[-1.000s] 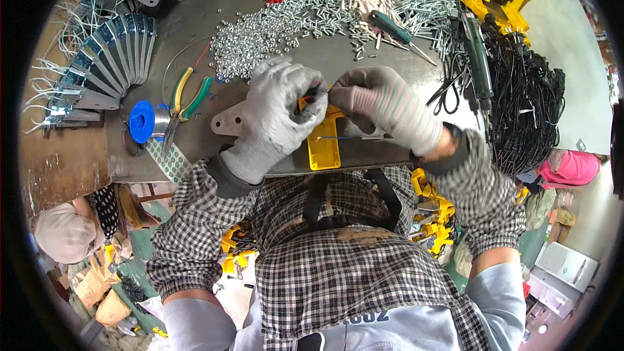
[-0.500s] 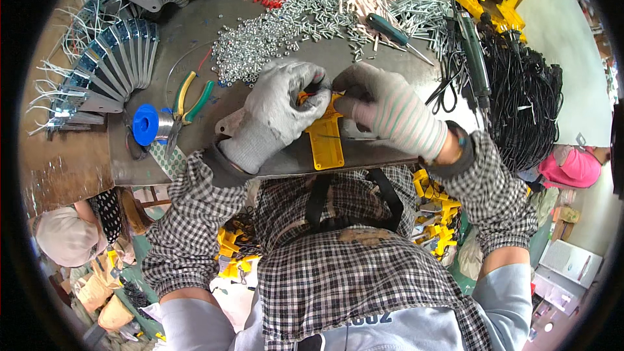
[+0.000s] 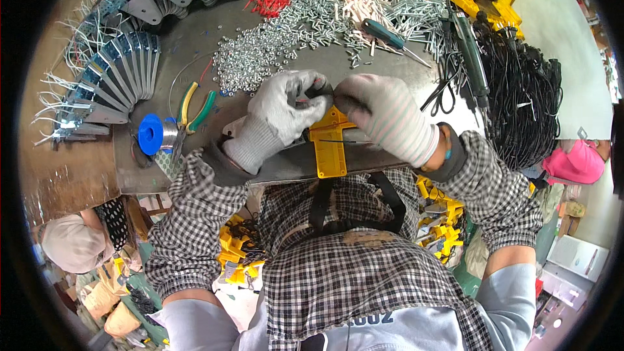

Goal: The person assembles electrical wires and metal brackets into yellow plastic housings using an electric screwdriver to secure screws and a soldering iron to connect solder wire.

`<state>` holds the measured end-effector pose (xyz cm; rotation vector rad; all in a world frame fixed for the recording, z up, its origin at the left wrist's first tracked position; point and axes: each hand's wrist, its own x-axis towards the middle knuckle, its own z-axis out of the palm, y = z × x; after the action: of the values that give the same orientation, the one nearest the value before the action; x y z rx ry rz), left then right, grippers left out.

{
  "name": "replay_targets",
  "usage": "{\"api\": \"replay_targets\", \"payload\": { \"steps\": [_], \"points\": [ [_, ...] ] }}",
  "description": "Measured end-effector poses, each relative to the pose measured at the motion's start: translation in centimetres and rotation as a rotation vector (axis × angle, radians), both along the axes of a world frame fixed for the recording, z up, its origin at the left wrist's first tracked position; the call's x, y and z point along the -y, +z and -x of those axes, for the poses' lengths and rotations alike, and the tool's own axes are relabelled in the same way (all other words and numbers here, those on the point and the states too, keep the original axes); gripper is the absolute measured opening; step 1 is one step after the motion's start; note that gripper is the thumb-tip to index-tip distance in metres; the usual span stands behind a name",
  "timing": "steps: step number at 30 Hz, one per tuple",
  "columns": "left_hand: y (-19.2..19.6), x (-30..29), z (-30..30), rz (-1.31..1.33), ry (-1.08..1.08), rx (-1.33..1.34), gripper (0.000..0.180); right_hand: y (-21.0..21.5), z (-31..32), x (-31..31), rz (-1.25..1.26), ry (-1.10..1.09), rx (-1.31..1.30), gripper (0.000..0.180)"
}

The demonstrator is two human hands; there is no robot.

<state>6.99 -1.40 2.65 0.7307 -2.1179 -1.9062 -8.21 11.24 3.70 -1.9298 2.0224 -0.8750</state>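
While the left hand [image 3: 279,112] and right hand [image 3: 391,116] meet, pinched closed (on what, one can't tell), by the yellow casing [image 3: 330,157] at the edge of the surface [image 3: 185,34], it's fingertip work, seemingly demanding steadiness next.

A brown tabletop [image 3: 71,172] adjoins the dark grey worktable [image 3: 185,42] above a green floor [image 3: 472,280].

Right hand [image 3: 387,117] rolled over
Its thumb-to-finger gap dropped from view, and more of the yellow casing [image 3: 330,159] showed beside it.
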Motion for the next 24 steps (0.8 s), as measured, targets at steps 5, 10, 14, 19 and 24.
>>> {"api": "replay_targets", "payload": {
  "steps": [5,10,14,19,24],
  "points": [
    [1.4,1.2,0.2,1.203,-0.247,-0.237,0.011,1.3,1.7,0.5,-0.631,-0.051,1.304,0.023],
    [0.2,1.5,0.4,-0.117,-0.189,-0.012,0.014,-0.1,0.5,0.0,0.042,0.010,0.011,0.024],
    [1.4,1.4,0.7,1.320,-0.232,-0.438,0.006,0.9,1.4,0.6,-0.526,-0.166,1.174,0.018],
    [-1.2,0.7,0.1,0.287,-0.099,-0.058,0.011,1.4,-0.1,0.2,-0.123,-0.045,0.093,0.017],
    [-1.6,0.8,-1.5,0.440,0.001,-0.057,0.013,1.6,-1.3,0.2,-0.136,-0.022,-0.257,0.021]
  ]
}}
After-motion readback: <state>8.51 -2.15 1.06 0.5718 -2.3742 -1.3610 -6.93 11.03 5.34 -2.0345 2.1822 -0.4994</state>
